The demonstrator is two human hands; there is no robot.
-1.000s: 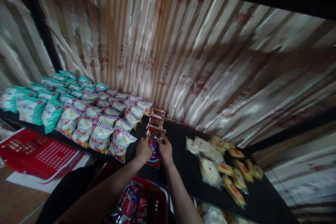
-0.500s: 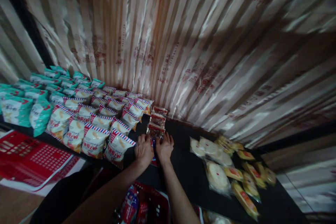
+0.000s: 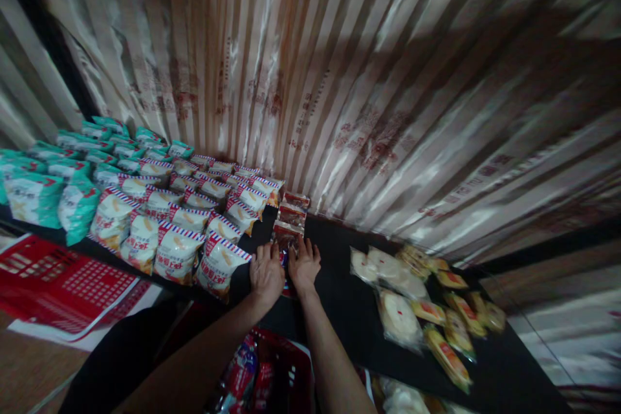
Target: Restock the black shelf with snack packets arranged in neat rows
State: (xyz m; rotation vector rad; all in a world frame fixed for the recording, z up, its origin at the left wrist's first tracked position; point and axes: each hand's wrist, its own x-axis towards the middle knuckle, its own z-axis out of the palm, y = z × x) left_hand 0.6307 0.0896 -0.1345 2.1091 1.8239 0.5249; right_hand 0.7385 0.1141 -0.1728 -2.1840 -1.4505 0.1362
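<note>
My left hand (image 3: 266, 272) and my right hand (image 3: 305, 266) lie side by side on a dark shelf (image 3: 339, 317), fingers stretched out flat. Between and under them is a red and blue snack packet (image 3: 284, 257), the nearest of a short row of red packets (image 3: 292, 210) that runs back to the striped wall. Both hands press on this packet from either side. Right beside my left hand stands a block of white, red-and-blue striped snack bags (image 3: 194, 226).
Teal bags (image 3: 48, 187) fill the shelf's far left. Clear-wrapped round cakes (image 3: 395, 310) and yellow packets (image 3: 449, 349) lie to the right. A red basket (image 3: 276, 375) with packets sits below my arms. Another red basket (image 3: 58, 284) lies lower left.
The packet I held upright in both hands has been laid down at the front of the red row. My fingers have opened flat over it.
</note>
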